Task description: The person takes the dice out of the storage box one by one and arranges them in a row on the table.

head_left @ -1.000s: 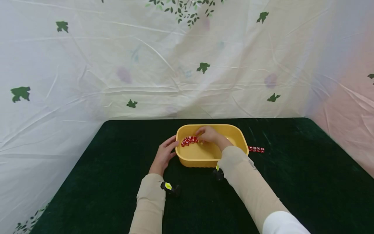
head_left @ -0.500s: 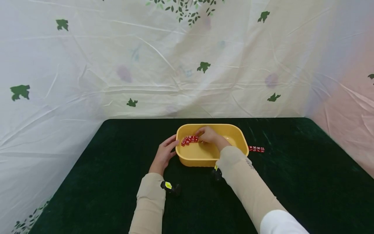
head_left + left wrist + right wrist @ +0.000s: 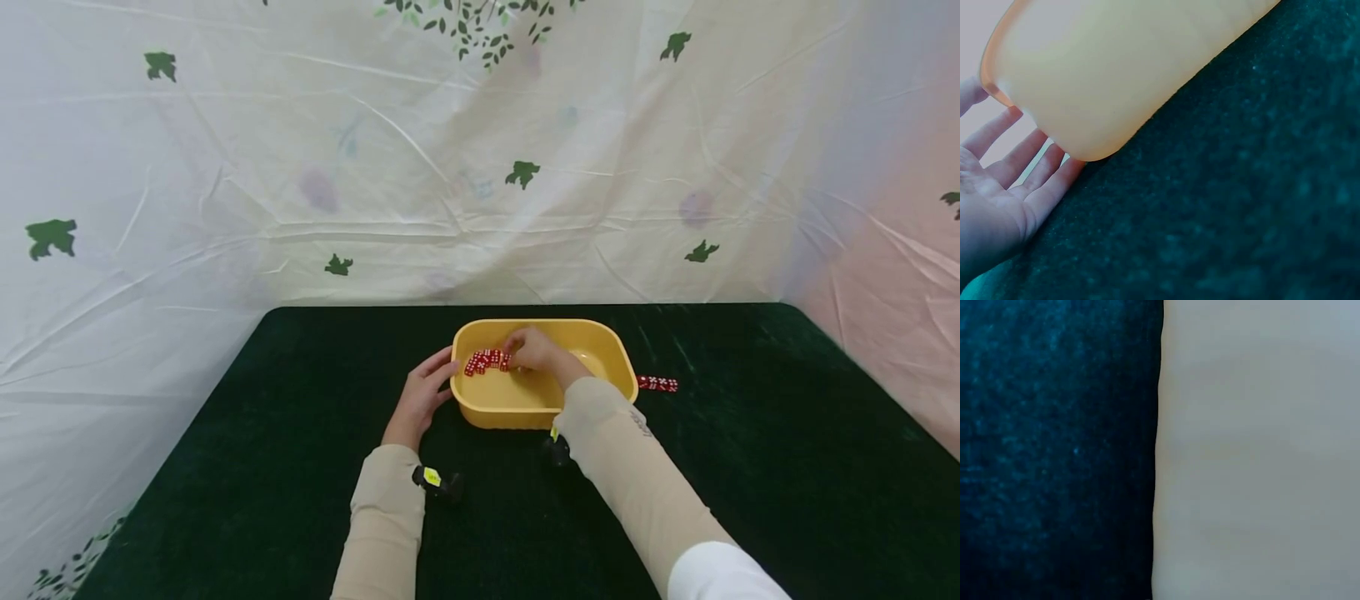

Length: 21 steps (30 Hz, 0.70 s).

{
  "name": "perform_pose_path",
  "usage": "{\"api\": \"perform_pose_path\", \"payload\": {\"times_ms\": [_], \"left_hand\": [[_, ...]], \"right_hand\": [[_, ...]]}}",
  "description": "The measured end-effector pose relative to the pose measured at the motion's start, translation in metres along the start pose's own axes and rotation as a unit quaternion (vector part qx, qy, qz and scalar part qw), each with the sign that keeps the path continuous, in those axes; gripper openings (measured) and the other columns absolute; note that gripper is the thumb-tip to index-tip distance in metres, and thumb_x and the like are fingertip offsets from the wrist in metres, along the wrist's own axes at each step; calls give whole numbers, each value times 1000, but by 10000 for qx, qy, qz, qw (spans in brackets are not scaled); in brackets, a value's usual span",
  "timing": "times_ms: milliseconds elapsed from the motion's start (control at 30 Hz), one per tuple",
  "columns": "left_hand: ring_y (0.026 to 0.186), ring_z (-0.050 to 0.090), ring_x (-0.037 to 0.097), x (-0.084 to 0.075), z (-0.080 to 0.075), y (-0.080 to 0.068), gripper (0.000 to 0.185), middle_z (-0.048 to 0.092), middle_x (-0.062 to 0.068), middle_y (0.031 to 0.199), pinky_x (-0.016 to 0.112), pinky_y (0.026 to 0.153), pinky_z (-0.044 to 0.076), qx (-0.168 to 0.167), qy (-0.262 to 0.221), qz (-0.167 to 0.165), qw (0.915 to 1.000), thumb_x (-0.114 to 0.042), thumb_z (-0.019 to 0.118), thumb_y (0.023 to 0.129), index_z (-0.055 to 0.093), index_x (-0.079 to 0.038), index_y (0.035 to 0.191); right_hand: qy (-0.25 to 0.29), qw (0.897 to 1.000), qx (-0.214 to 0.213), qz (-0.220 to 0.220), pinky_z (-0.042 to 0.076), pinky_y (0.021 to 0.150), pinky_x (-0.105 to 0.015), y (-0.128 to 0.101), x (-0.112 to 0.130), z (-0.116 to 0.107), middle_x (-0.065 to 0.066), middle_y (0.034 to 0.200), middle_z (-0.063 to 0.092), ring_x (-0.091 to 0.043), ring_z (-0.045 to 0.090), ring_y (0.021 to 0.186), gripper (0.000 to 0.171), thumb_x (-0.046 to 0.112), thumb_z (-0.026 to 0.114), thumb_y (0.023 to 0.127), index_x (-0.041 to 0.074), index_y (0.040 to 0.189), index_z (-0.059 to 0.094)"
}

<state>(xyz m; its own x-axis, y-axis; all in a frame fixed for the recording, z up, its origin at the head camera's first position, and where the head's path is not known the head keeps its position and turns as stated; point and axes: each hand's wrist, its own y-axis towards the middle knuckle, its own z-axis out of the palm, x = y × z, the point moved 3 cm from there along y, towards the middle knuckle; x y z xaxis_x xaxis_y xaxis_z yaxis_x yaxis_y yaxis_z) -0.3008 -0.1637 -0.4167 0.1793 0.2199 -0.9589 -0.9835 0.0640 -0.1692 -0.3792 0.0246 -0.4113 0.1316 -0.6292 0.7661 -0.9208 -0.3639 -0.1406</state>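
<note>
Small red plastic dice [image 3: 486, 361] in the yellow plastic tub [image 3: 600, 337] – light, hard, slippery – are pinched by the right hand [image 3: 534, 350]; left hand [image 3: 422, 393], flat-fingered, steadies the tub.

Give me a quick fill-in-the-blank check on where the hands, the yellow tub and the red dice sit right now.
1. The right hand reaches inside the ____ plastic tub.
2. The left hand rests with straight fingers against the tub's ____ wall.
3. The small red dice in the tub lie beside the right hand's ____.
4. A short row of red dice lies outside the tub on the dark ____ cloth.

Missing words: yellow; outer; fingertips; green
</note>
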Motion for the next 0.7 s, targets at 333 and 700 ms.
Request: {"api": "perform_pose_path", "payload": {"times_ms": [333, 700], "left_hand": [[107, 45, 19, 1, -1, 1, 35, 46, 2, 122, 38, 85, 39, 0, 41, -25, 10000, -21, 56, 84, 52, -16, 119], [107, 45, 19, 2, -1, 2, 35, 46, 1, 121, 38, 86, 39, 22, 36, -42, 10000, -21, 56, 84, 53, -17, 118]], "right_hand": [[-239, 9988, 242, 356, 44, 53, -25, -30, 29, -1, -9, 79, 53, -15, 46, 53, 12, 0, 58, 78, -3, 89, 57], [-241, 9984, 360, 362, 44, 51, -23, -31, 26, -2, -6, 74, 54, -13, 47, 51, 13, 3, 61, 76, -3, 87, 59]]}}
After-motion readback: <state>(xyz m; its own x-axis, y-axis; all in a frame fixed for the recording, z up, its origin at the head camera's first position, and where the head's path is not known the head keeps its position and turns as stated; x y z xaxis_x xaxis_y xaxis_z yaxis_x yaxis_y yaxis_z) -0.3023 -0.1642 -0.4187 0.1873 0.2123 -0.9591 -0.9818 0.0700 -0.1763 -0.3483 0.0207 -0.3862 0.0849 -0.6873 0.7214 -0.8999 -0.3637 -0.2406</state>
